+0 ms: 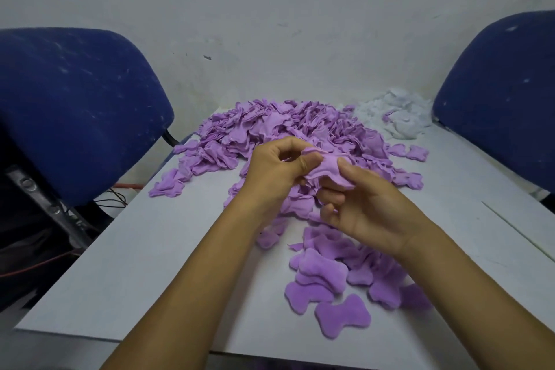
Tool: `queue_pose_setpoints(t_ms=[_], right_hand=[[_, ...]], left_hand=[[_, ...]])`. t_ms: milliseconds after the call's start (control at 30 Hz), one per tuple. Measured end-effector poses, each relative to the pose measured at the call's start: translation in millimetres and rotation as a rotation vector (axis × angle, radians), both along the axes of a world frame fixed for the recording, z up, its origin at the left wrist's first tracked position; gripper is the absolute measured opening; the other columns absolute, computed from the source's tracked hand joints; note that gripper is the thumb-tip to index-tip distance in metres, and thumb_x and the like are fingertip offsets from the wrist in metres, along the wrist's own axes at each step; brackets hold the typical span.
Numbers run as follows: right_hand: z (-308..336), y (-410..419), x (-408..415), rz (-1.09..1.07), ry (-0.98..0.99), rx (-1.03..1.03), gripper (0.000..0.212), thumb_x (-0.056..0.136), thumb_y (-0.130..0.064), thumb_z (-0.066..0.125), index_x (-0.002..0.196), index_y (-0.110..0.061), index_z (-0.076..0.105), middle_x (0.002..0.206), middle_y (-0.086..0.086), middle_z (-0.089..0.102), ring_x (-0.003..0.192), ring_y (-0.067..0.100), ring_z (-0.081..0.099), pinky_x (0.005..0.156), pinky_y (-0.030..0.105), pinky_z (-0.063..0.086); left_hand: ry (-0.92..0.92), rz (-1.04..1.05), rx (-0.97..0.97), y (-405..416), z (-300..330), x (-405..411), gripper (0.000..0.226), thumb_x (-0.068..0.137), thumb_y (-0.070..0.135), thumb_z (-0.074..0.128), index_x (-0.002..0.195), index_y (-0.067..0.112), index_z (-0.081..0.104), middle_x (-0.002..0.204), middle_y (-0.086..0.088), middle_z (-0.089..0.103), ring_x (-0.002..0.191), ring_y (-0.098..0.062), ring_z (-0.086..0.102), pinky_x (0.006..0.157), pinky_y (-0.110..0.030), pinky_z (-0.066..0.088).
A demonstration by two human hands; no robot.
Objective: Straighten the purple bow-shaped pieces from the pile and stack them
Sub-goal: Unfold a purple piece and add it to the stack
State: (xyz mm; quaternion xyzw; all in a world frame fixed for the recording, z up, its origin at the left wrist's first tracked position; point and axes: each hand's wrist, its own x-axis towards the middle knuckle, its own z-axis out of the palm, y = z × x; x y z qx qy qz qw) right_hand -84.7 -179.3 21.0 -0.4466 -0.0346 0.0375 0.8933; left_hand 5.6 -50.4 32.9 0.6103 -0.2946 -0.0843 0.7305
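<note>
A big pile of crumpled purple bow-shaped pieces (pixel 279 129) covers the far middle of the grey table (pixel 144 273). Above its near edge both hands hold one purple piece (pixel 326 170) in the air. My left hand (pixel 274 174) pinches its left side between thumb and fingers. My right hand (pixel 365 207) pinches its right side, thumb on top and fingers curled beneath. Flattened purple pieces (pixel 324 273) lie overlapping near my right forearm, with one single bow (pixel 342 318) closest to me.
A heap of white fluffy stuffing (pixel 396 117) lies at the far right of the table. Blue chair backs stand at the left (pixel 72 111) and right (pixel 504 99). Loose purple pieces (pixel 408 152) are scattered at the pile's right edge. Cables (pixel 117 195) run on the floor at left.
</note>
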Motion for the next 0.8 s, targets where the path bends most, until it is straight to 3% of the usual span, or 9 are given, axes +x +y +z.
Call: queue_pose_setpoints(t_ms=[100,167,233,367,533,633,700,800], right_hand=[[4.3,-1.0,-0.7,0.151,0.014,0.073,0.038,0.080,-0.037,0.075,0.100,-0.010,0.057,0.060,-0.003,0.031,0.051,0.010,0.038,0.055,0.026,0.047],[6.9,-2.1,-1.0,0.203,0.003,0.127,0.051,0.073,-0.042,0.082,0.096,-0.010,0.050,0.058,0.000,0.034,0.052,0.014,0.040,0.055,0.029,0.045],[6.8,-3.8,-0.9,0.183,-0.068,0.085,0.040,0.074,-0.040,0.081,0.090,-0.010,0.060,0.061,0.000,0.048,0.059,0.015,0.045,0.058,0.029,0.048],[5.9,-5.7,1.1,-0.071,-0.095,-0.143,0.006,0.078,-0.023,0.075,0.077,-0.016,0.074,0.069,-0.002,0.062,0.064,0.010,0.059,0.056,0.021,0.052],[3.8,-3.0,4.5,-0.313,-0.064,-0.367,0.018,0.078,-0.018,0.067,0.061,-0.020,0.072,0.063,0.003,0.067,0.054,0.010,0.065,0.044,0.015,0.049],[0.7,-0.2,8.1,-0.478,-0.067,-0.541,0.037,0.089,-0.003,0.063,0.055,-0.020,0.061,0.050,0.002,0.058,0.041,0.012,0.051,0.040,0.017,0.039],[0.3,1.8,11.8,-0.600,-0.094,-0.702,0.039,0.087,0.002,0.061,0.054,-0.019,0.055,0.042,-0.004,0.046,0.038,0.010,0.037,0.040,0.018,0.031],[-1.3,3.8,17.9,-0.799,-0.110,-0.995,0.036,0.080,0.002,0.064,0.054,-0.017,0.048,0.042,-0.010,0.037,0.042,0.005,0.029,0.043,0.018,0.026]], left_hand=[[-0.045,0.078,0.012,-0.3,0.5,1.2,0.027,0.084,-0.008,0.065,0.069,0.014,0.063,0.055,0.010,0.059,0.053,-0.007,0.052,0.051,-0.020,0.045],[-0.050,0.112,0.023,-2.0,1.1,0.1,0.031,0.085,-0.008,0.064,0.066,0.017,0.060,0.056,0.010,0.057,0.054,-0.009,0.050,0.051,-0.021,0.044],[-0.049,0.081,0.030,-2.5,1.1,0.4,0.029,0.089,-0.005,0.060,0.069,0.016,0.058,0.064,0.001,0.056,0.061,-0.020,0.050,0.053,-0.025,0.045],[-0.018,-0.060,0.037,-0.2,0.8,-1.1,0.021,0.098,0.001,0.049,0.081,0.011,0.050,0.072,-0.016,0.048,0.067,-0.028,0.045,0.050,-0.026,0.045],[-0.133,-0.044,0.064,4.8,1.6,-3.1,0.022,0.096,-0.003,0.052,0.081,0.014,0.052,0.060,-0.004,0.041,0.059,-0.022,0.039,0.049,-0.023,0.045],[-0.165,-0.018,0.101,5.0,2.4,-10.3,0.023,0.093,-0.005,0.054,0.080,0.014,0.053,0.061,-0.004,0.044,0.057,-0.019,0.039,0.052,-0.028,0.042],[-0.186,0.052,0.138,4.1,-0.2,-17.7,0.024,0.091,-0.003,0.057,0.076,0.016,0.053,0.060,-0.002,0.045,0.056,-0.018,0.037,0.055,-0.031,0.037],[-0.257,0.115,0.170,-1.6,-4.2,-34.5,0.022,0.084,0.006,0.060,0.069,0.021,0.053,0.056,0.009,0.047,0.052,-0.012,0.036,0.054,-0.029,0.033]])
